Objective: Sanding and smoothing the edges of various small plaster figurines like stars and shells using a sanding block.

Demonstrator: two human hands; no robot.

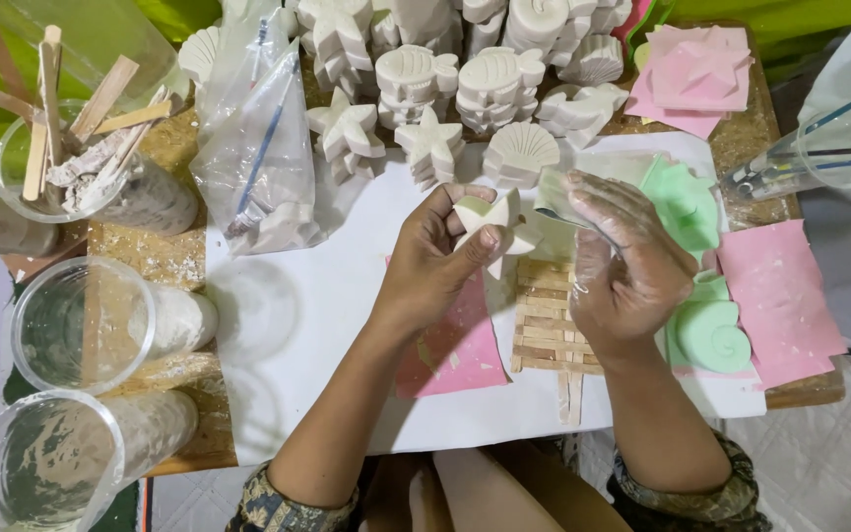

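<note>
The person's left hand (437, 258) pinches a white plaster starfish (497, 225) between thumb and fingertips, holding it up off the table. The right hand (622, 261), dusted white, is closed around a small pale green piece, perhaps a scrap of sandpaper or sponge (556, 202), just beside the starfish on its far side from the left palm; whether the piece touches the starfish I cannot tell.

Directly below the held starfish lies a small rack of wooden sticks (544, 320) on a white sheet (297, 325), with a pink paper (455, 350) under the left wrist. Just past the right hand, on the side away from the starfish, sit green moulds (691, 202) and a green snail-shell mould (713, 335), then another pink sheet (780, 296) farther out.

Beyond the grip, away from the person, stand rows of white plaster casts: starfish (347, 133), fish (416, 74) and a scallop shell (521, 150). Out past the left hand lies a clear plastic bag (263, 158), and farther still, clear plastic cups (81, 325), one holding wooden stir sticks (51, 108).
</note>
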